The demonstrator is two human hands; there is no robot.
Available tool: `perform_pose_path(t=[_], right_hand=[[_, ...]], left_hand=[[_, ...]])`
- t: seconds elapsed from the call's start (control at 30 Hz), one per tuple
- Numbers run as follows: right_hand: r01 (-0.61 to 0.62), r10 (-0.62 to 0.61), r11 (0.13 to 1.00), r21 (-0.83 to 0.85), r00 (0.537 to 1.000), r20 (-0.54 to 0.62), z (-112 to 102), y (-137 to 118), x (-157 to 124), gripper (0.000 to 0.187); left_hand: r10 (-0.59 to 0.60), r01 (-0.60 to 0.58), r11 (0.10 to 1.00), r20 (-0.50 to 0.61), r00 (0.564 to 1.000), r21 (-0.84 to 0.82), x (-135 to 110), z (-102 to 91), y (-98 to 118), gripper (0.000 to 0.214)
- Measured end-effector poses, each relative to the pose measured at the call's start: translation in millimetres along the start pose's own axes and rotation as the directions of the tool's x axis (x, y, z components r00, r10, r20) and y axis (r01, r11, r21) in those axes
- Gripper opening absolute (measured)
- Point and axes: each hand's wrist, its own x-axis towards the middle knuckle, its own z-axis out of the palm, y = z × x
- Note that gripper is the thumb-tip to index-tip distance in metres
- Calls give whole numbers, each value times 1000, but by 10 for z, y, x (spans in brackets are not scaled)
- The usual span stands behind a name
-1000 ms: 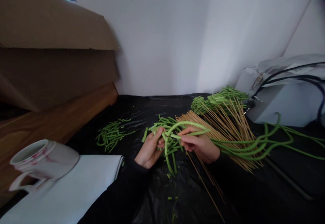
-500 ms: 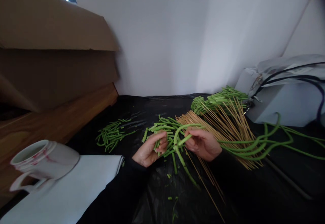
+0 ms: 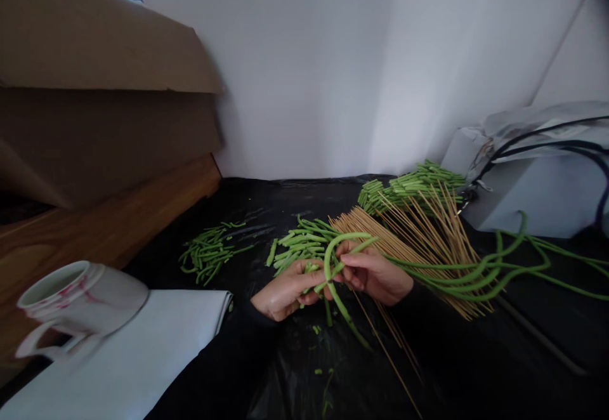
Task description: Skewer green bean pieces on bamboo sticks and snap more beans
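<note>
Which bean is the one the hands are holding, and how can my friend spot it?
On the shiny black plastic sheet, find the pale bundle of thin wooden skewers. Just left of it, the right hand pinches one long green yardlong bean, next to the left hand. Unlike the short cut green bean pieces beside it, this bean arches up in a bend, and its tail hangs down past the hands.

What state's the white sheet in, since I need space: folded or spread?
Folded: the white sheet shows a doubled right edge on the black plastic.
</note>
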Motion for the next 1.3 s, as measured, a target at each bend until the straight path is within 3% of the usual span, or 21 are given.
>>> perform_pose_path(t=[0.17,0.3,0.47,0.77,0.93,1.17,1.3], right_hand=[[-25,23,993,-116,1000,-14,19,44,28,39],[-127,131,976,-174,991,10,1,78,16,34],[-164,210,952,-258,963,166,16,76,-24,30],[-104,116,954,-281,993,27,107,96,-19,10],[-107,90,960,-259,993,-77,77,90,13,15],[-137,165,927,-349,985,52,60,123,3,25],[-156,177,921,-357,984,26,88,139,-6,22]], left_hand=[[47,-63,990,-121,992,-128,21,-11,-15,29],[116,-143,984,-218,969,-111,49,-42,-38,32],[146,-157,987,-213,966,-36,60,-43,-45,32],[180,-176,984,-184,966,37,72,-60,-70,26],[195,-194,981,-168,966,22,72,-50,-64,26],[219,-214,976,-210,953,45,76,-63,-76,29],[227,-217,974,-204,952,71,86,-66,-88,31]])
